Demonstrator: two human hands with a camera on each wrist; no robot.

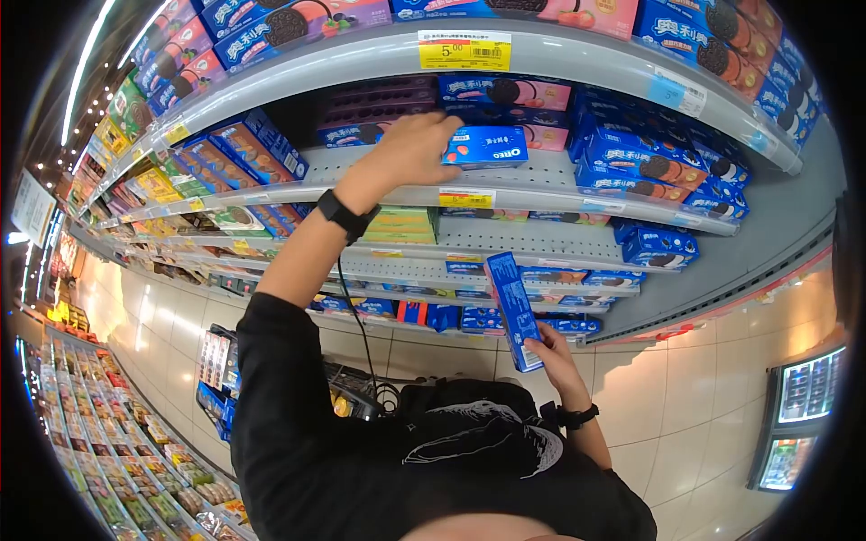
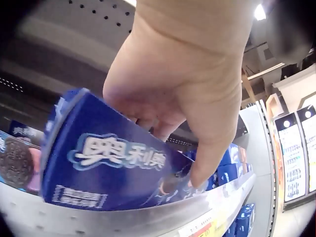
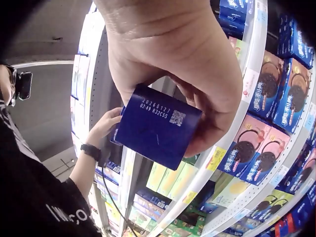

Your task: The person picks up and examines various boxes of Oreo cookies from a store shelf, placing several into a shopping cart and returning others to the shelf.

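Note:
My left hand [image 1: 406, 149] reaches onto a middle shelf and grips a blue Oreo cookie box [image 1: 496, 146] near the shelf's front edge. In the left wrist view the thumb presses one side of that box [image 2: 118, 163], and the other fingers are partly hidden behind it. Lower down, in front of my body, my right hand [image 1: 557, 361] holds a second, long blue cookie box [image 1: 512, 307] by its lower end. The right wrist view shows this box's [image 3: 157, 127] dark blue end with a printed date and a square code, between thumb and fingers.
Pink-and-blue cookie boxes [image 1: 546, 126] stand behind the left hand's box, with dark purple packs [image 1: 379, 104] beside them. More blue boxes [image 1: 645, 149] are stacked to the right. A yellow price tag [image 1: 466, 198] sits on the shelf edge. A black cable [image 1: 356, 311] hangs below my left wrist.

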